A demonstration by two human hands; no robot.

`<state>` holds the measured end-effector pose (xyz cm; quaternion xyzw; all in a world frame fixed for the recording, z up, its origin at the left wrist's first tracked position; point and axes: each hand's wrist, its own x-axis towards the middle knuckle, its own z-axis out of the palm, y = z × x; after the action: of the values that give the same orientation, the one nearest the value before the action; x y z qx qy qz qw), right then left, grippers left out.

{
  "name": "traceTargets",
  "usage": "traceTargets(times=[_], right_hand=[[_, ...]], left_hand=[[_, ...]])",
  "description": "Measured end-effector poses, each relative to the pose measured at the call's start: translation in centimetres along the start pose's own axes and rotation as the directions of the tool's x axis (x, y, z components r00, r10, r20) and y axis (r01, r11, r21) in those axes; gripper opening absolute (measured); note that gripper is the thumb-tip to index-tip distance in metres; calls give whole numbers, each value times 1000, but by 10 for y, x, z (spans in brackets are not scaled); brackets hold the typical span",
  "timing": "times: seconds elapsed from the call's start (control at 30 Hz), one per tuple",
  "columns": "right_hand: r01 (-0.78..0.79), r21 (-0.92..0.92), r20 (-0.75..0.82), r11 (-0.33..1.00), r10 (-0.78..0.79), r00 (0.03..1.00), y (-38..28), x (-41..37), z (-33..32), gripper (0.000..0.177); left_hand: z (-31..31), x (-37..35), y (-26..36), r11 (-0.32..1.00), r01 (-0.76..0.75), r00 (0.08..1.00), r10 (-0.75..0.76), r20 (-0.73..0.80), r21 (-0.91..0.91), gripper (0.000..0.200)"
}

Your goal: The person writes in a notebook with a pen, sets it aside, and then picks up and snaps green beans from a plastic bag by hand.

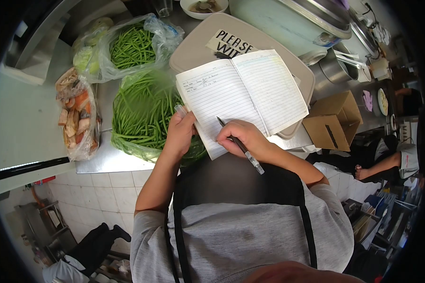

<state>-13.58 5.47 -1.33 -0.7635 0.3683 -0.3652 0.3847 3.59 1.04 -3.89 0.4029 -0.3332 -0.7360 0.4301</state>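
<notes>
An open lined notebook (222, 94) rests on a beige lid (193, 52), with a few handwritten lines at the top of its left page. My right hand (245, 137) is closed around a black pen (241, 145) and lies on the lower part of that page, the tip pointing up and left. At the page's left edge, my left hand (180, 132) has its fingers closed and holds a clear pen cap (180, 111). Green beans (144, 108) in a plastic bag lie just left of that hand.
Another bag of green beans (133, 46) and a bag of cut meat or vegetables (76, 118) lie to the left. A cardboard box (328, 125) and metal pot (336, 67) stand right. Other people (382, 160) are at the right and lower left.
</notes>
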Motion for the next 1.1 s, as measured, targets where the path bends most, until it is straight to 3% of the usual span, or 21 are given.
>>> traceTargets(times=[0.27,1.1], right_hand=[[-52,-3,43,999,53,998,1,-1,-2,15],[15,15,2,1000,-15,1000,3,2,-1,16]], left_hand=[[-1,1,-3,1000,8,1000,-8,-5,-4,20],[-2,2,-1,999,37,999,-37,4,-25,21]])
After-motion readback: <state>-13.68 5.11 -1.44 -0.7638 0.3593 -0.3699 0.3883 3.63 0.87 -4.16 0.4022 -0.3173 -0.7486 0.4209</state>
